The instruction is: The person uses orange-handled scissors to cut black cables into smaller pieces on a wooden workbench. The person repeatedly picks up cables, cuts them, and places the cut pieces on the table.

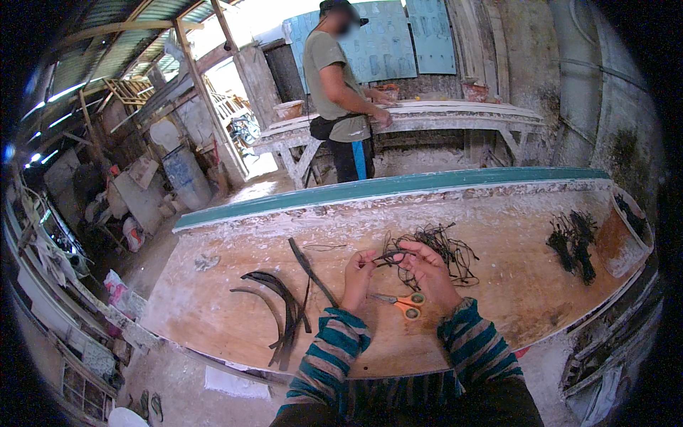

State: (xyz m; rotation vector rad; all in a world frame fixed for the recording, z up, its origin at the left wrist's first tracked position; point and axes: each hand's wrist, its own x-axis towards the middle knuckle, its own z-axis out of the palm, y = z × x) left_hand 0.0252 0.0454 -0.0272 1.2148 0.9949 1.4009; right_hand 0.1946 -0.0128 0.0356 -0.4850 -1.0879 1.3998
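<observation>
Hands working black string over a workbench

Left hand [358,274] and right hand [425,269] pinch a black string [390,256] between closed fingers above the workbench [213,299], just above orange scissors [403,302], beside a tangled string pile [445,249].

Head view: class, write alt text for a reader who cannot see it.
A person's left hand and right hand hold a thin dark strip over a worn wooden table, beside a tangle of black cord. Orange-handled scissors and curved dark strips lie nearby; another person works behind.
</observation>
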